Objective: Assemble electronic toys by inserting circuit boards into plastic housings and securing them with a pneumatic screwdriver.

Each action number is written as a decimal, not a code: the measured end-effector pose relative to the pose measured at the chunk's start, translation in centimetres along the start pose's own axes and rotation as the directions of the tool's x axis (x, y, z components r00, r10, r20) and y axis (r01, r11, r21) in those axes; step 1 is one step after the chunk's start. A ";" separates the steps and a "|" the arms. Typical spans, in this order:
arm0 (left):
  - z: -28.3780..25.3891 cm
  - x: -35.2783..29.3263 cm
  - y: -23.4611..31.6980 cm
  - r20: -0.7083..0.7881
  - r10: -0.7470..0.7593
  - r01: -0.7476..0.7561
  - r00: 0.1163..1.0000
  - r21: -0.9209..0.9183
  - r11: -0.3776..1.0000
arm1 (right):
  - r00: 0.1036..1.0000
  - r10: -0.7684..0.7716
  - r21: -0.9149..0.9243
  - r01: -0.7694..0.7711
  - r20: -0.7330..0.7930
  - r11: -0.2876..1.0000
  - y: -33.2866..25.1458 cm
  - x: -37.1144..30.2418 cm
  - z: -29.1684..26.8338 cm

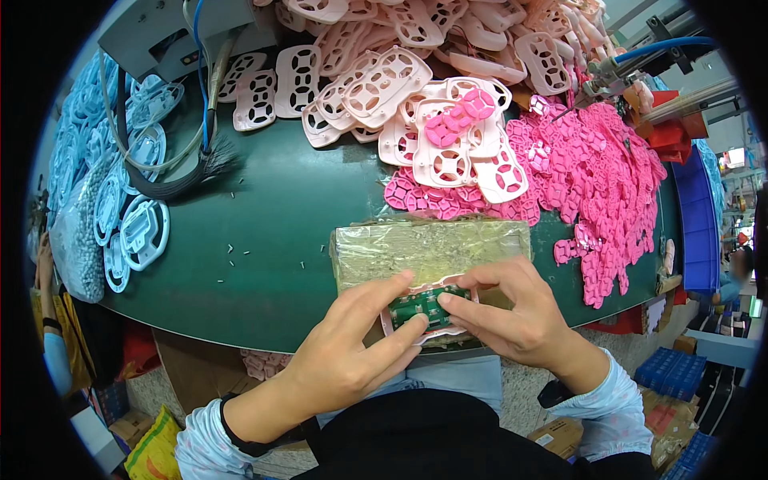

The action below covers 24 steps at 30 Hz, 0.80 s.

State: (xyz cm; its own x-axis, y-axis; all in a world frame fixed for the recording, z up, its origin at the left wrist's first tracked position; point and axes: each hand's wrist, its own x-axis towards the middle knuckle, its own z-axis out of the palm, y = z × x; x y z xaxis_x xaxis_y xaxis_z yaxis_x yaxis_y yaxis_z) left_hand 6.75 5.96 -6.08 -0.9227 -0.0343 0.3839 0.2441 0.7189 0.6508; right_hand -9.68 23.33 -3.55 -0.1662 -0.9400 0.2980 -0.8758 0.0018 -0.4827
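a glossy pale pink shell [424, 330] with a green circuit board [422, 305] lay on a tape-wrapped block [432, 250]; the left hand [352, 352] and right hand [512, 316] pinched it from either side, fingertips pressing the board.

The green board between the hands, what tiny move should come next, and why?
Probably press the green board flat into the pink shell. Both the left hand and right hand already pinch it from each side, over the taped block, and it seems not fully seated.
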 end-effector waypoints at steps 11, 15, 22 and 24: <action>1.2 -0.5 0.6 -0.061 0.134 -0.120 0.989 0.193 0.974 | 0.997 0.079 0.001 -0.079 -0.026 0.997 -0.3 -0.1 0.8; 1.2 0.0 1.6 -0.068 0.115 -0.093 0.991 0.274 0.957 | 0.995 0.095 -0.004 -0.095 -0.026 0.995 -0.5 -0.1 0.8; 1.3 0.2 2.9 0.028 0.145 -0.141 0.989 0.470 0.871 | 0.988 0.150 0.091 -0.146 -0.039 0.985 -0.6 -0.3 0.8; 1.2 0.1 3.0 0.030 0.159 -0.154 0.987 0.472 0.868 | 0.988 0.127 0.063 -0.122 -0.087 0.991 -0.9 0.2 -0.2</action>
State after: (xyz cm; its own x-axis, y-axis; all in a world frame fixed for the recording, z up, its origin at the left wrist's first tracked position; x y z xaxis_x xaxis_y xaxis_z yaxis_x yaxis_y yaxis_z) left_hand 7.05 9.01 -4.87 -0.8807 0.1016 0.4627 0.2136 0.9570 0.1965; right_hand -9.03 23.20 -2.86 -0.3147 -0.8988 0.3052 -0.8190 0.0946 -0.5659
